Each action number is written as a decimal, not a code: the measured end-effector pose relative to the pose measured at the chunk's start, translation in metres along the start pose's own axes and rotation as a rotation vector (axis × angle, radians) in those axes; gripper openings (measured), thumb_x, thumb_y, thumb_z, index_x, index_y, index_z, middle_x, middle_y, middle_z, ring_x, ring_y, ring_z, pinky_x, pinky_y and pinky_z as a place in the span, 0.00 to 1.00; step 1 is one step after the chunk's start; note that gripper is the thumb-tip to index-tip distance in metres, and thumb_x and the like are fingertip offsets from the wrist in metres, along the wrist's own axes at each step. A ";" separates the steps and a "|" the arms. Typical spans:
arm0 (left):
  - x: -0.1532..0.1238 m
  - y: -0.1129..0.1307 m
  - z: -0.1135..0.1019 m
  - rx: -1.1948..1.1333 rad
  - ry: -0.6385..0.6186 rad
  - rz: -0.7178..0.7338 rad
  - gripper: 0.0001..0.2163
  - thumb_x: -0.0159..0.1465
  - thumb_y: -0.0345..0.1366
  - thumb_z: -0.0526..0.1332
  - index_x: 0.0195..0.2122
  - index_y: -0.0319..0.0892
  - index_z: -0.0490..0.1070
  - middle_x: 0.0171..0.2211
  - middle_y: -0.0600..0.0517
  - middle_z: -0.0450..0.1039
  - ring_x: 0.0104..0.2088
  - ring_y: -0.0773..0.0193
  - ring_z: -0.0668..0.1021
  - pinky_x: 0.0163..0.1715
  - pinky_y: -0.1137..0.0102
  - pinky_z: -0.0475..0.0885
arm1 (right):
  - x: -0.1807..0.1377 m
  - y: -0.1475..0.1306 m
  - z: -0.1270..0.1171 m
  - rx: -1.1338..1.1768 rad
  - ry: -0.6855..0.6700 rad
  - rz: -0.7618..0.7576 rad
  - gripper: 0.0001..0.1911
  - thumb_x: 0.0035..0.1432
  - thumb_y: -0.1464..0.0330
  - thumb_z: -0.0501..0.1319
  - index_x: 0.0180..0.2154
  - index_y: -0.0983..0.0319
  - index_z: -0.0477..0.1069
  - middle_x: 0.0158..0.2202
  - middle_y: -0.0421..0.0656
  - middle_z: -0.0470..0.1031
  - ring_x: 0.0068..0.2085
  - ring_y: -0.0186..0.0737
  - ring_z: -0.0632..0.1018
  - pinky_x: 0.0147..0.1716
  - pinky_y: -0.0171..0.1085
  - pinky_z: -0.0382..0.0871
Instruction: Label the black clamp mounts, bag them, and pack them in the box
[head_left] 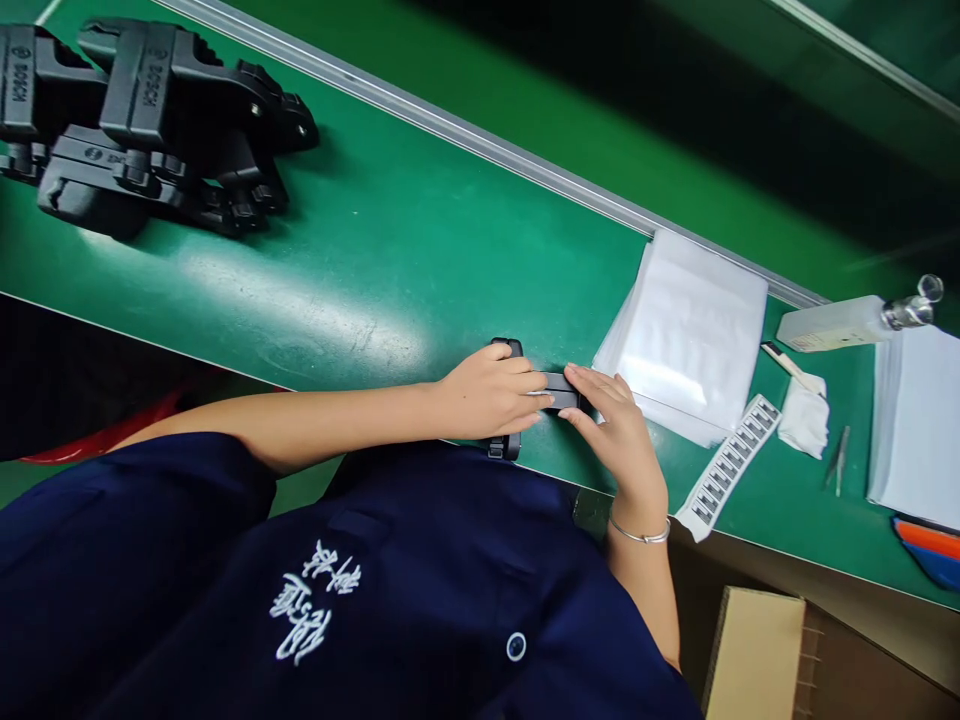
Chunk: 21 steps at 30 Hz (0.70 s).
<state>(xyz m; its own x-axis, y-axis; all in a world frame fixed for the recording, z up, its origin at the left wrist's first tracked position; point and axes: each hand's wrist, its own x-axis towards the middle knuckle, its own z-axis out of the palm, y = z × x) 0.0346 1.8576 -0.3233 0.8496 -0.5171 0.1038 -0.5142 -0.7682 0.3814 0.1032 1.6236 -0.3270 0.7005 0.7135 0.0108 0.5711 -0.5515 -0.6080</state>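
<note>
Holding black part (558,385) at near edge of bench (405,250). Covering its left portion with left hand (489,393), with fingers bent, close together; cannot tell grip underneath. Clasping right end between slightly parted thumb and fingertips of right hand (615,425). Could slide off edge if pushed toward body. Could twist if pressed unevenly. Could drag label strip (731,465), stretching out to edge, with right forearm (643,590).

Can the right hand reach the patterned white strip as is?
Likely yes: the white strip lies near the right hand, with nothing visible covering it, though that hand is touching the dark part.
</note>
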 end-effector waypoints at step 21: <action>-0.016 -0.036 -0.013 -0.291 0.417 -0.391 0.17 0.68 0.38 0.50 0.52 0.44 0.74 0.43 0.47 0.76 0.44 0.58 0.75 0.46 0.62 0.69 | 0.007 -0.009 0.010 0.015 -0.064 -0.148 0.28 0.63 0.57 0.61 0.62 0.58 0.62 0.53 0.52 0.74 0.54 0.53 0.74 0.56 0.58 0.66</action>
<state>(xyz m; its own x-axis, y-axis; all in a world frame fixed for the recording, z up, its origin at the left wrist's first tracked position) 0.0410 1.8990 -0.3268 0.9725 0.0162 0.2325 -0.1535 -0.7061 0.6913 0.0983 1.6378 -0.3293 0.5805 0.8127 0.0508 0.6591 -0.4323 -0.6154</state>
